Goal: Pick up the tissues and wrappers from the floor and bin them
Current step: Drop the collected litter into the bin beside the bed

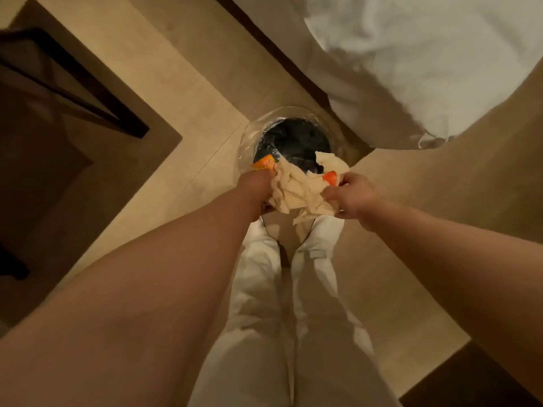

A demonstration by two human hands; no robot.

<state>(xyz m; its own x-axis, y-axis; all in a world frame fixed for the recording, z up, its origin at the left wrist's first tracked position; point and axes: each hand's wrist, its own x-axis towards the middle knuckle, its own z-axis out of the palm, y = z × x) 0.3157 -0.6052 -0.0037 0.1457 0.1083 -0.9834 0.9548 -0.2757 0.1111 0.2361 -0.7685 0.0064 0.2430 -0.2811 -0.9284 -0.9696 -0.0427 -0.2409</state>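
Both hands meet just short of the bin (249, 133), sharing one crumpled bundle. Nearest the camera are the person's bare forearms and, between them, legs in pale trousers (282, 304) standing on the beige tiled floor (182, 92). At the bundle, the left hand (255, 186) is clenched around the near-left side of the wad of cream tissues (296, 189) and pins an orange wrapper (264, 163) against it; the wrapper carries light lettering, too blurred to read. On the other side the right hand (352, 195) is closed on the tissues too, with a second orange scrap (330, 177) showing at its fingertips. The bundle hangs over the bin's near rim, its far edge above the dark opening. The bin itself is round, dark inside, lined with a clear plastic bag folded over its rim. Left of the bin lies a brown floor section with a dark frame (88, 92) on it. Beyond the bin to the right, white bedding (426, 60) spills down toward the floor.
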